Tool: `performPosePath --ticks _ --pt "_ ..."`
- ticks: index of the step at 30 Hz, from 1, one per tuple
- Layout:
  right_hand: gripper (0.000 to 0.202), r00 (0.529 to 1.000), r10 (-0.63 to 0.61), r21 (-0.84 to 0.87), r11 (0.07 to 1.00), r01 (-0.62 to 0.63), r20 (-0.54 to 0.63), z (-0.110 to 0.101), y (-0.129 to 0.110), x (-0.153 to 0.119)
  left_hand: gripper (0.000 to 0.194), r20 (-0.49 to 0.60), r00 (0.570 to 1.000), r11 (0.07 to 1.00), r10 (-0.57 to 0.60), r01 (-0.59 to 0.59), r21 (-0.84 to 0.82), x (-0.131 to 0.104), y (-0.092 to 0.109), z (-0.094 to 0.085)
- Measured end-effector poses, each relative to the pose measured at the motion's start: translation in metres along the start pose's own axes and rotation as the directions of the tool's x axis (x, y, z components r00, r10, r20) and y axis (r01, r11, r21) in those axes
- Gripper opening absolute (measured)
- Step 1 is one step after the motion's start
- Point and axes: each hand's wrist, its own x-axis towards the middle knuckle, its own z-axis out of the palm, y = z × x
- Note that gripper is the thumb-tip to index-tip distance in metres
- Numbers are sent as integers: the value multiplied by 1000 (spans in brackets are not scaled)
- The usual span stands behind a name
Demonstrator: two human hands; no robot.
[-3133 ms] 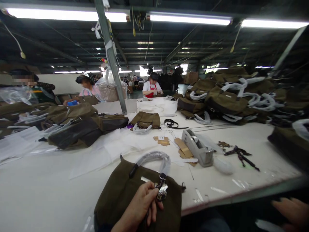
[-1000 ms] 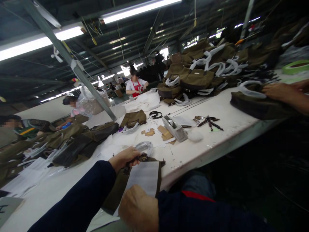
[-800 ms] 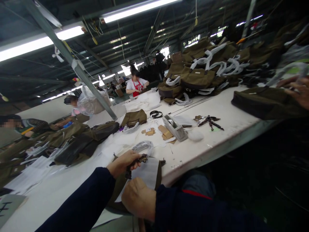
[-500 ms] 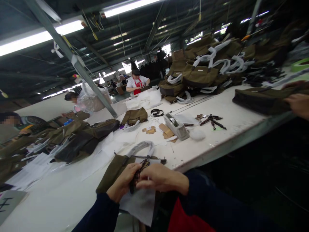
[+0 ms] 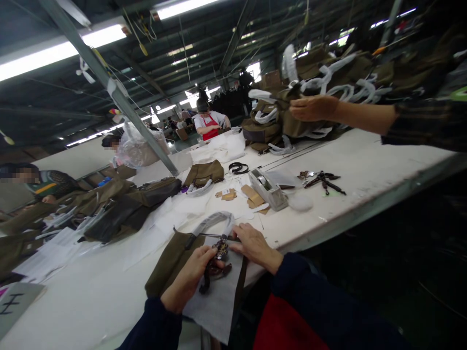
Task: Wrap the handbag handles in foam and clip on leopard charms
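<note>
An olive handbag (image 5: 171,262) lies at the table's near edge, its handle (image 5: 215,218) wrapped in white material. A white sheet (image 5: 215,306) hangs over its front. My left hand (image 5: 191,272) is closed on a dark bag charm (image 5: 221,248) with a patterned, flower-like ornament and dark dangling strands. Just to the right, my right hand (image 5: 257,248) is beside the charm and the base of the handle. Its thumb and fingers are apart, with nothing visible in them.
A tape dispenser (image 5: 268,189), brown tags (image 5: 228,194) and more dark charms (image 5: 324,182) lie ahead. Olive bags are heaped at left (image 5: 120,211) and back right (image 5: 262,131). From the right, another person's hand (image 5: 315,108) holds a bag over that heap. A slanting metal post (image 5: 146,129) stands beyond.
My right hand has drawn back from the charm to the right and opened, exposing the ornament. At right, the other person's hand has moved a bag from the table edge to the heap.
</note>
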Motion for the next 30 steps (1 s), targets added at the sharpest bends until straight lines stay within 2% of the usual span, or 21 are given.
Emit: performPosePath --ticks 2,6,9,12,15,18,21,23,27,30 --pt "31 1000 -13 7 1000 13 -28 4 1 -3 34 -7 1000 999 27 -27 -27 -2 -1 2" --pt "33 998 25 -21 999 -27 -56 12 -3 -4 36 3 999 993 -43 43 -106 -4 -8 9" --pt "33 998 42 -55 997 -45 -55 15 -4 -4 36 17 1000 991 -19 21 -130 -4 -14 13" --pt "29 999 34 -37 999 -35 -18 10 -2 -1 38 21 1000 991 -14 17 -129 -4 -19 16" --pt "22 999 -30 44 999 29 16 1 -1 13 39 23 1000 994 -12 15 -105 -4 -22 17" --pt "24 980 -145 75 988 136 133 -3 -6 41 37 34 999 996 5 -2 -89 -3 -22 17" --pt "23 905 -232 70 973 222 357 3 -14 70 34 53 999 997 4 1 -81 -3 -22 15" --pt "24 866 -247 81 969 235 435 10 -16 84 34 74 997 996 -6 12 -83 -2 -23 15" --pt "17 853 -260 130 966 225 452 21 -9 88 34 118 993 998 -15 22 -56 -1 -23 13" --pt "11 890 -233 147 971 189 393 22 1 80 33 143 990 1000 -13 13 1 3 -16 9"
